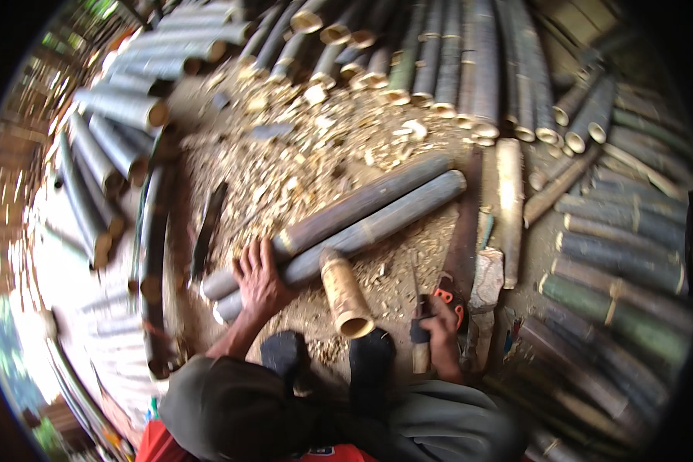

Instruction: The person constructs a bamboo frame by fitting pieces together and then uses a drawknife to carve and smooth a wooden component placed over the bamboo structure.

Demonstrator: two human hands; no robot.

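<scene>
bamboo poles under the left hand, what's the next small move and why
Probably bring the blade in the right hand across toward the two long bamboo poles. The left hand already presses flat on them near their close end, while the right hand grips the tool's handle off to the side, beyond the short bamboo piece.

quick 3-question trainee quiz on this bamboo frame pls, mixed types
1. True or false: the left hand rests on the two long bamboo poles lying side by side.
2. What does the right hand grip? A) a handled cutting tool B) a rope C) a bucket
3. Fill in: the short bamboo piece lies between the hands, its open end facing the ____.

Key: 1 true; 2 A; 3 person
</scene>
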